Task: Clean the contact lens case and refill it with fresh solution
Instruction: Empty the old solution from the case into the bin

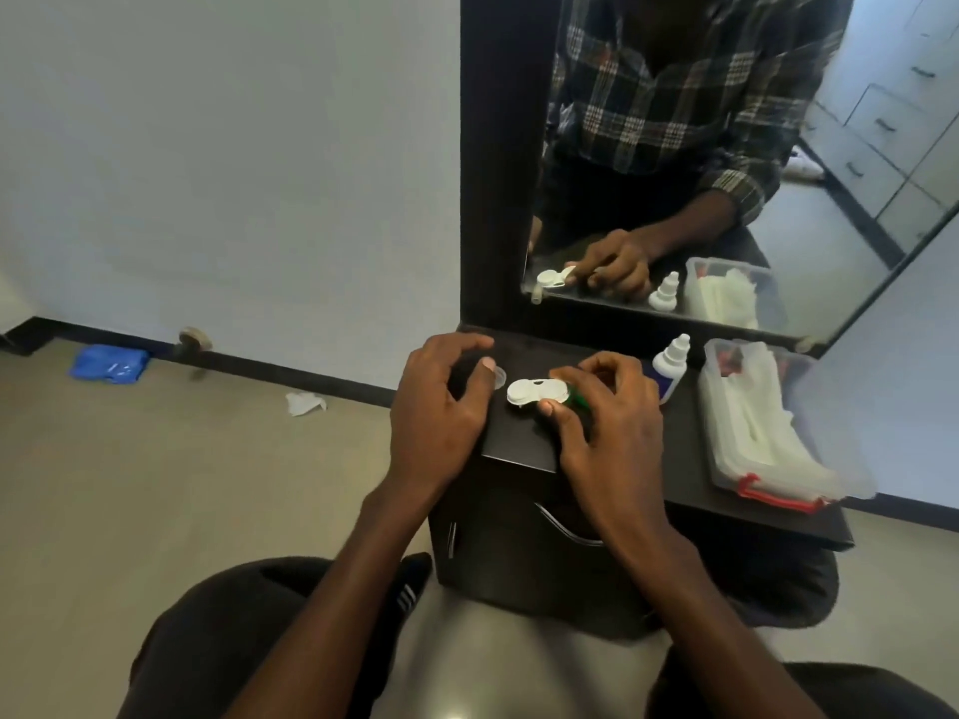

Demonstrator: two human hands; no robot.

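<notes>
A white two-well contact lens case (534, 392) lies on the dark cabinet top (690, 459) in front of the mirror. My right hand (604, 417) pinches its right end between thumb and forefinger, over a green piece (578, 402) that I cannot identify. My left hand (441, 402) hovers just left of the case with fingers curled, thumb next to a small round white cap (499, 378) lying on the top; the hand holds nothing I can see. A white solution bottle (670, 363) with a blue label stands upright right of my right hand.
A clear plastic box (778, 428) with a red latch, holding white tissues, sits at the right end of the cabinet top. The dark-framed mirror (674, 173) rises right behind. On the floor lie a blue cloth (109, 363) and a crumpled tissue (305, 403).
</notes>
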